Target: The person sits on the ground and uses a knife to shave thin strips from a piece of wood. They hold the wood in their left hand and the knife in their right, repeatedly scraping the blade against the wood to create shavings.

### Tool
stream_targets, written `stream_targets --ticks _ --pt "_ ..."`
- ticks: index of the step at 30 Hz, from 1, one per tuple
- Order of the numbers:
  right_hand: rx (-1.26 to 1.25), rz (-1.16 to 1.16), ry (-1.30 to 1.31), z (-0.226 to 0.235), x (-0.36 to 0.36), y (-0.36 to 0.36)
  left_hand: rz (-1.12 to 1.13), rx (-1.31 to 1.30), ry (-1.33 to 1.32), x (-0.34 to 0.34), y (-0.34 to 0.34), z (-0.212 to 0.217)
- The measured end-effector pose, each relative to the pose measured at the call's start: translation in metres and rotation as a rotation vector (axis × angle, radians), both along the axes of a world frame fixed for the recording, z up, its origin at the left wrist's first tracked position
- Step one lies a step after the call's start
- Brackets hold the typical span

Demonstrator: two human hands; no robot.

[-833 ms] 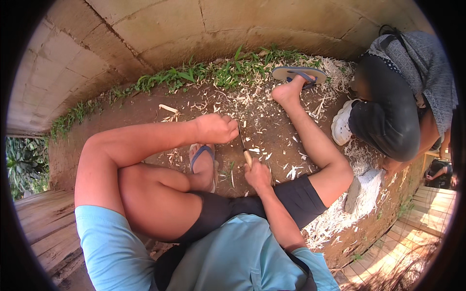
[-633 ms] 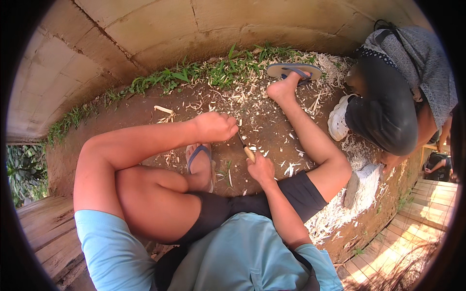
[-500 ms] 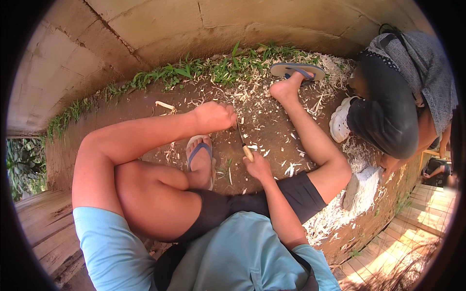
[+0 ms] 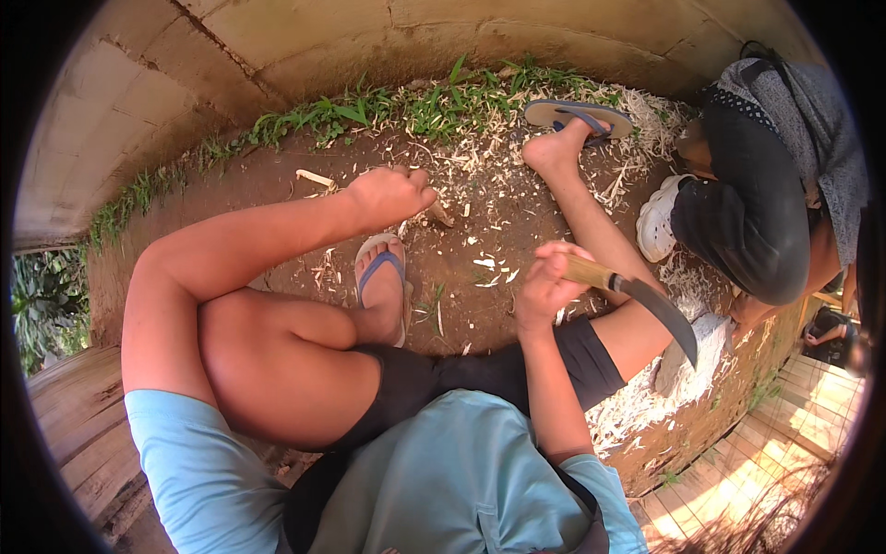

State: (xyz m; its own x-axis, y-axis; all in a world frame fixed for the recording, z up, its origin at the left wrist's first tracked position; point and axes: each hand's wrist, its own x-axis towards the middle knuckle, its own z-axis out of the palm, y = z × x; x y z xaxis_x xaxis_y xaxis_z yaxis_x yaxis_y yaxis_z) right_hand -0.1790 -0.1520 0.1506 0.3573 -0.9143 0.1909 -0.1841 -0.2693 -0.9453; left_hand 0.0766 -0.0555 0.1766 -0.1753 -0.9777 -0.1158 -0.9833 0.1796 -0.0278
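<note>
right hand (image 4: 544,284): clenched on curved knife (image 4: 660,314), now swung up and out to the right
left hand (image 4: 388,196): fisted on short stick (image 4: 436,212), lifted slightly off the shavings (image 4: 489,263)

— What's the surface under me?

— I see bare brown earth (image 4: 480,231), bounded at the far side by a strip of grass (image 4: 415,106) along a concrete wall (image 4: 305,37).

— What's lying on it?

— Pale wood shavings (image 4: 646,120) scattered widely, thickest at the right. A blue flip-flop (image 4: 577,115) lies near the grass, a white shoe (image 4: 657,220) just right of it, and a short pale stick (image 4: 316,179) at the left.
</note>
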Motion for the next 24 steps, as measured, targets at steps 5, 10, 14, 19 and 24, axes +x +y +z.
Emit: stream_targets --ticks 5,10,14,19,24 --pt "0.215 0.618 1.286 -0.068 -0.003 0.021 -0.06 -0.095 -0.04 -0.003 -0.001 0.002" --pt "0.256 0.529 1.17 -0.06 0.008 0.002 -0.035 -0.061 -0.047 0.001 0.004 0.0" --pt "0.222 0.478 1.026 -0.066 0.004 -0.002 0.051 0.035 -0.042 0.001 0.005 0.003" --pt "0.139 0.639 1.229 -0.064 0.014 0.007 0.139 0.174 0.054 0.0 0.005 0.011" --pt "-0.002 0.482 0.768 -0.018 0.023 0.012 0.21 0.24 0.045 -0.001 0.011 0.006"
